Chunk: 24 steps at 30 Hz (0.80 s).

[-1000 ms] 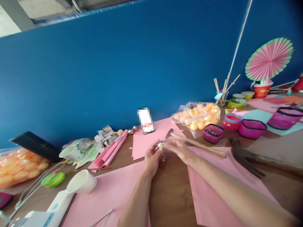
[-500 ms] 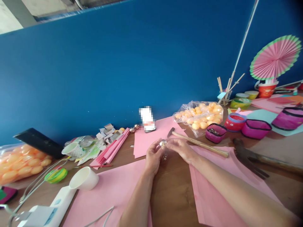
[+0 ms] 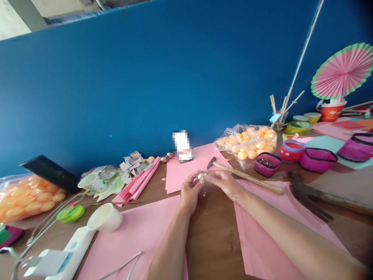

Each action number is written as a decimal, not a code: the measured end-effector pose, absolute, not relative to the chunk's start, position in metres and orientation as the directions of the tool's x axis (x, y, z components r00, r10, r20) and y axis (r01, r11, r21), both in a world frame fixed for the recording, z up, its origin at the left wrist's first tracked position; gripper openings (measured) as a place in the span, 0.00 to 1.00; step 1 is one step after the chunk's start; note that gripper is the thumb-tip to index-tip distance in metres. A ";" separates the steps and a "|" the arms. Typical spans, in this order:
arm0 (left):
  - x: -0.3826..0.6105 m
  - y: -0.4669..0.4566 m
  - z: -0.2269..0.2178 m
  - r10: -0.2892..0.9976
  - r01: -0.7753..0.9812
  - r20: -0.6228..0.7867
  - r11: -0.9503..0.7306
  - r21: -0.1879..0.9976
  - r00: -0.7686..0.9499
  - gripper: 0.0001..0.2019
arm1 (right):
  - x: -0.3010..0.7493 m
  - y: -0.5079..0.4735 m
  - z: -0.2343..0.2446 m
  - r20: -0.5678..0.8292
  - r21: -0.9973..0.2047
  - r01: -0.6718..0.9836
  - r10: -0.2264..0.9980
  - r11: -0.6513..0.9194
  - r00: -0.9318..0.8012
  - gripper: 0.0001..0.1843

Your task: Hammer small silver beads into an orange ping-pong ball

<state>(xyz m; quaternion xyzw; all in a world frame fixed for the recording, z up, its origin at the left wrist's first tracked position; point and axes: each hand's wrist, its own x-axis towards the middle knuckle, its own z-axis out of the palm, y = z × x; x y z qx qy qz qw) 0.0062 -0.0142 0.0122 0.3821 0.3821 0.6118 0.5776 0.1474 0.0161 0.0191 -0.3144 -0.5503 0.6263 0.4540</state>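
Observation:
Both hands meet over the wooden table [image 3: 212, 241], pinching a small shiny silver bell [image 3: 201, 175] between their fingertips. My left hand [image 3: 189, 192] grips it from the left, my right hand [image 3: 223, 183] from the right. A second small silvery piece [image 3: 204, 192] hangs or lies just below the bell; I cannot tell which. Pink paper sheets [image 3: 186, 167] lie around the hands. A small hammer with a wooden handle [image 3: 247, 178] lies just beyond my right hand.
A bag of orange balls [image 3: 247, 143] sits at the back, another [image 3: 23, 198] at far left. Magenta tubs [image 3: 317, 159], a claw hammer [image 3: 309, 194], a pink paper fan [image 3: 340, 72], white cups [image 3: 105, 217], folded pink strips [image 3: 136, 182] and more bells [image 3: 166, 157] crowd the table.
The hands stay together on the bell with almost no movement. The view has shifted slightly, so everything sits a little further right in the picture.

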 end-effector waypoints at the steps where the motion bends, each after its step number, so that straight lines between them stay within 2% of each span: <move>1: 0.006 -0.014 0.012 0.999 -0.413 0.026 -0.040 0.910 -0.040 0.25 | 0.147 0.016 0.019 0.105 -0.974 -0.225 0.915 0.017 -0.388 0.15; 13: 0.005 -0.013 0.011 0.999 -0.388 0.031 -0.044 0.921 -0.041 0.25 | 0.150 0.017 0.018 0.036 -0.974 -0.218 0.913 -0.059 -0.406 0.19; 24: 0.007 -0.013 0.011 0.998 -0.347 0.046 -0.058 0.936 -0.044 0.23 | 0.151 0.019 0.018 0.008 -0.978 -0.196 0.931 -0.068 -0.364 0.17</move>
